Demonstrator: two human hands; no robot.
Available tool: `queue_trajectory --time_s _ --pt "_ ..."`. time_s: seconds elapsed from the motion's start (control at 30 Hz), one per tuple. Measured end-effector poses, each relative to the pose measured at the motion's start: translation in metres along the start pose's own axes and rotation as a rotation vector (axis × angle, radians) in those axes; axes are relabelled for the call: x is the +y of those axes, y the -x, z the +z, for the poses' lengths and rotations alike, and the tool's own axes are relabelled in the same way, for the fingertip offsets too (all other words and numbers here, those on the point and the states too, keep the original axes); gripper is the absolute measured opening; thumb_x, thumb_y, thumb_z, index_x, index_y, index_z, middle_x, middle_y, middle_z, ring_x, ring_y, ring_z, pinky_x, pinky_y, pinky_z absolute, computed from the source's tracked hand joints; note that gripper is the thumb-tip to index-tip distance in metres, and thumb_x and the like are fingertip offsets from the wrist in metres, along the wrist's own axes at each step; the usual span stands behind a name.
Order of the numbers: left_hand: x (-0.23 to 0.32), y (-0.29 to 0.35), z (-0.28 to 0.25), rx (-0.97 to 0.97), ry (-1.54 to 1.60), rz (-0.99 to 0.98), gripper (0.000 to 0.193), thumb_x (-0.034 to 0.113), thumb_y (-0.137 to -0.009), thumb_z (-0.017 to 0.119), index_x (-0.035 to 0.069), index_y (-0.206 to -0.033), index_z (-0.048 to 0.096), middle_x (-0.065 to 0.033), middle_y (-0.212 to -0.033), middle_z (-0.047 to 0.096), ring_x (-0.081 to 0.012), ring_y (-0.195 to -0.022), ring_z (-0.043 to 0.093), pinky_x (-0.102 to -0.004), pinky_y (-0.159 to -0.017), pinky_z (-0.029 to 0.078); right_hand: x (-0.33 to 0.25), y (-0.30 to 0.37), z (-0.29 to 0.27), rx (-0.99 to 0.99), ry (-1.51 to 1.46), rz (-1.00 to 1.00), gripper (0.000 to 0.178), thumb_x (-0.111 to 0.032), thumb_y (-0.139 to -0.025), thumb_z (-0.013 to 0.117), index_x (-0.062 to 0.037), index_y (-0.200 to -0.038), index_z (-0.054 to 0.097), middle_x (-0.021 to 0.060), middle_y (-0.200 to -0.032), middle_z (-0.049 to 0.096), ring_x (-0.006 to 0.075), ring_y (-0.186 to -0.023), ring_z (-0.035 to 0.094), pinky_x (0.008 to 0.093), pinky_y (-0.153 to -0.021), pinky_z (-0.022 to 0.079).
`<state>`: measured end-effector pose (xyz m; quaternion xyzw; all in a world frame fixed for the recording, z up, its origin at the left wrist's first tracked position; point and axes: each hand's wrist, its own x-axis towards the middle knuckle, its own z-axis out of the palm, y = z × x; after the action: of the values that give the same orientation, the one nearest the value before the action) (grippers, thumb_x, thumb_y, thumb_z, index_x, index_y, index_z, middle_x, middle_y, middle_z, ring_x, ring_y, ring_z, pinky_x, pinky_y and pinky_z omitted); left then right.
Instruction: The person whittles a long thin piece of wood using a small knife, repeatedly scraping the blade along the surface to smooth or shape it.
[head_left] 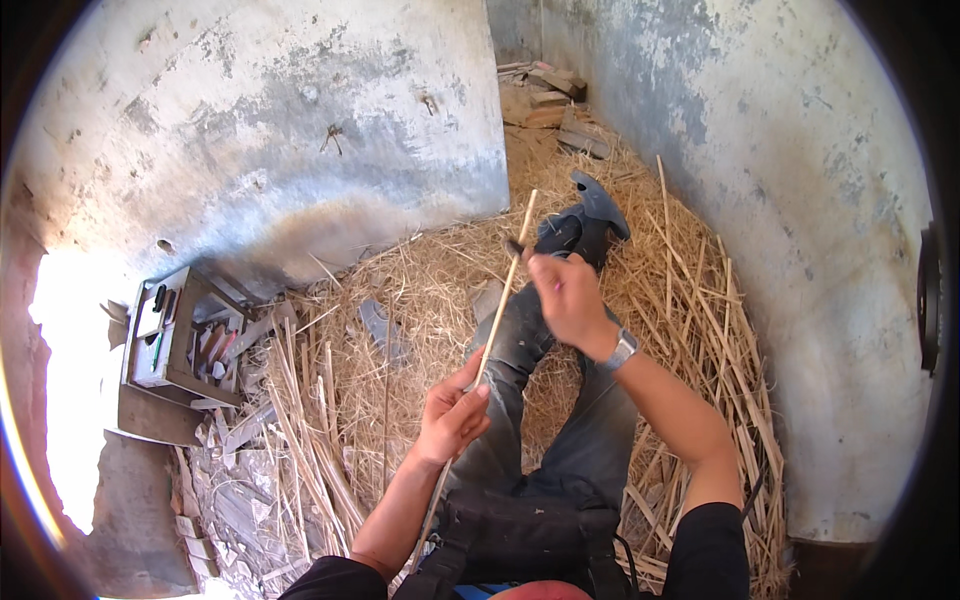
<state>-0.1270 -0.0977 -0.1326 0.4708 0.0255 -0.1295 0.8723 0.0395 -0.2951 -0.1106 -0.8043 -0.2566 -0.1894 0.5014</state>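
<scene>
A long, thin pale strip of wood or bamboo [507,300] slants across my lap, its upper end beyond my knee and its lower end passing down beside my left forearm. My left hand [452,418] is closed around it near its middle, thumb pressed along it. Higher up, my right hand [568,300] is curled and slightly blurred by motion. From its fingers a small dark blade-like tool [514,246] reaches across the strip; most of that tool is hidden in the fist. Under both hands are my legs in dark trousers [585,430].
Straw-like shavings [440,270] cover the floor. Bundles of long strips [725,370] lie at the right, with more strips [310,430] at the left. A small wooden cabinet [185,340] holding odds and ends stands by the left wall. Bricks and boards [560,100] are piled at the back.
</scene>
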Motion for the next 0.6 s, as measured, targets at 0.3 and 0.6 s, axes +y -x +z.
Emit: queue_trajectory --time_s 0.3,0.6 --pt "0.005 0.007 -0.001 -0.073 0.110 -0.055 0.054 0.009 -0.109 0.050 0.014 -0.162 0.039 0.0064 -0.057 0.029 -0.0044 -0.044 0.025 -0.0209 -0.040 0.027 -0.018 -0.026 -0.016 -0.075 0.073 0.074 0.068 -0.058 -0.087 0.082 -0.0022 -0.062 0.053 0.0010 -0.050 0.046 0.0113 -0.048 0.044 0.0312 -0.046 0.037" --pt "0.003 0.013 0.002 -0.111 0.083 -0.073 0.055 0.009 -0.109 0.050 0.013 -0.163 0.038 0.0059 -0.058 0.030 -0.0045 -0.045 0.025 -0.0211 -0.042 0.028 0.008 -0.054 -0.038 0.130 0.170 0.024 0.066 -0.063 -0.090 0.076 -0.0044 -0.063 0.061 0.0043 -0.047 0.052 0.0161 -0.041 0.049 0.0327 -0.043 0.038"
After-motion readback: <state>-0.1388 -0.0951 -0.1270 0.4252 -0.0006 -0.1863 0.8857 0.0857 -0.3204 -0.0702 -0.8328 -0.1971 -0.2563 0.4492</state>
